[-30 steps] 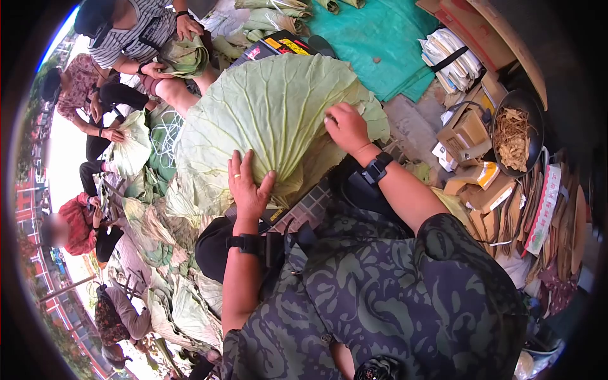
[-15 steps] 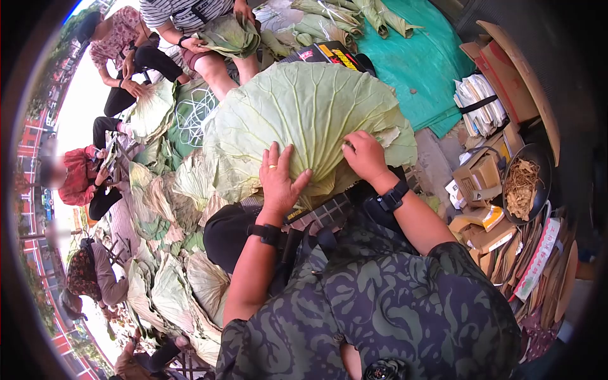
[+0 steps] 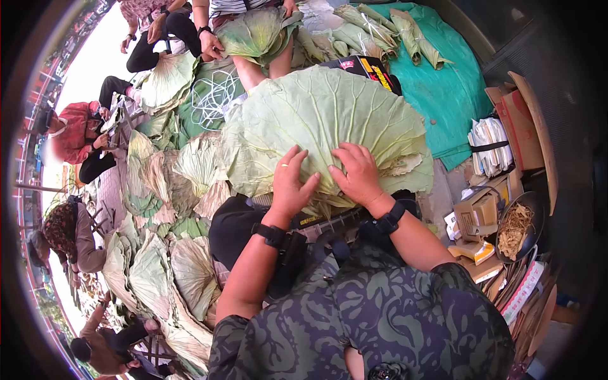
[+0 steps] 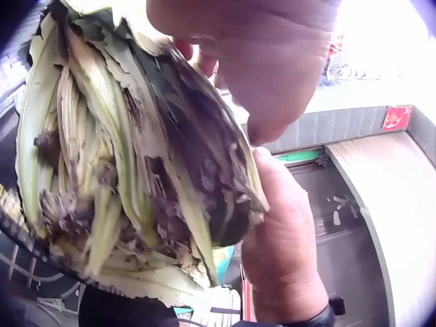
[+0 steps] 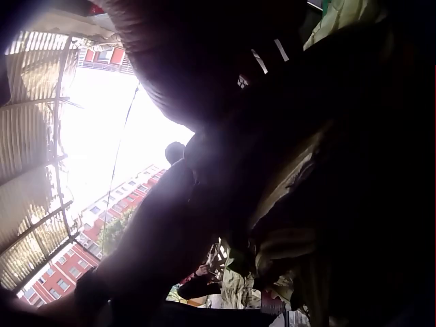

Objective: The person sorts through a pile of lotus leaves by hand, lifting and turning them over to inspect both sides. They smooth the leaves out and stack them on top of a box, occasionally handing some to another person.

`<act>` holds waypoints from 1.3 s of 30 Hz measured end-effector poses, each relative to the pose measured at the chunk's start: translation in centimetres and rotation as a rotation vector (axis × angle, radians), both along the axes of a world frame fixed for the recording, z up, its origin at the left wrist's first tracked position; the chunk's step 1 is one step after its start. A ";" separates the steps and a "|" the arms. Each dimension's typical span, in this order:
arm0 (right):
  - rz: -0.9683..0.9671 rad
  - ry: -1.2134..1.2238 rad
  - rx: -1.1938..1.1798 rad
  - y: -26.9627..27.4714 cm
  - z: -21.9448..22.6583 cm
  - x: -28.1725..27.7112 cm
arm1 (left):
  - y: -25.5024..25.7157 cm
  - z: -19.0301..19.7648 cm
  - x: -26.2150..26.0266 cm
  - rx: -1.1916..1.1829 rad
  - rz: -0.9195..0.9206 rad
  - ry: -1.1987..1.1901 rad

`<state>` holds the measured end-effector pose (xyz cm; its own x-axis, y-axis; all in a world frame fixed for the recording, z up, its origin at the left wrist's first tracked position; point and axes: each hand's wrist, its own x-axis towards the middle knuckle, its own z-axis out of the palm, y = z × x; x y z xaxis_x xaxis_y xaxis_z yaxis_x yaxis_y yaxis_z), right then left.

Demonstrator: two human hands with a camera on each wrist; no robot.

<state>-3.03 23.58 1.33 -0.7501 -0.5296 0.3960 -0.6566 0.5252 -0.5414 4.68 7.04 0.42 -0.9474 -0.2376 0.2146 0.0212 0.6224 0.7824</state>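
Observation:
A big pale-green lotus leaf, folded into a fan, lies across my lap. My left hand, with a ring on it, rests flat on the leaf's near part with fingers spread. My right hand lies right beside it, fingers laid on the leaf and thumb pointing toward the left hand. In the left wrist view the leaf's gathered, torn brown edge hangs below the left hand, and the right hand sits against the fold. The right wrist view is too dark to read.
Several people sit around at the far left and top, handling leaves. Spread leaves cover the ground on the left. A teal tarp with rolled leaf bundles lies behind. Cardboard boxes, stacked papers and a dark pan crowd the right.
My right hand slid from the leaf's right edge inward until it lies next to the left hand. The left hand stayed on the leaf. The head view shifted.

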 end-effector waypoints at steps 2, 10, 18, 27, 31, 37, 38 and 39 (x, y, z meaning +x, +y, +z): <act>0.007 0.005 0.025 0.2 0.1 -0.1 | -0.8 -0.5 0.1 -0.057 0.069 -0.002; 0.030 0.041 0.043 0.1 -0.2 0.1 | -6.0 -2.6 -1.1 -0.223 0.270 -0.274; 0.052 0.027 0.076 0.1 0.4 0.1 | -6.6 -2.2 -0.4 -0.229 0.189 -0.248; 0.010 0.004 0.133 -0.4 1.7 0.3 | -6.8 -1.5 -0.5 -0.184 0.152 -0.321; -0.010 0.047 0.116 -2.2 2.4 0.9 | -6.8 -1.4 -0.4 -0.184 0.153 -0.327; 0.055 0.111 0.240 -3.1 1.1 1.7 | -6.7 -1.4 -0.3 -0.174 0.151 -0.319; 0.061 0.113 0.232 -3.0 1.1 1.7 | -6.7 -1.4 -0.3 -0.173 0.150 -0.316; 0.057 0.117 0.235 -3.0 1.1 1.7 | -6.7 -1.4 -0.4 -0.171 0.147 -0.311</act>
<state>-1.35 20.56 2.47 -0.6725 -0.6574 0.3398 -0.7399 0.5877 -0.3273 4.32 0.38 -1.03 -0.9320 -0.3612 -0.0300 -0.3002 0.7230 0.6222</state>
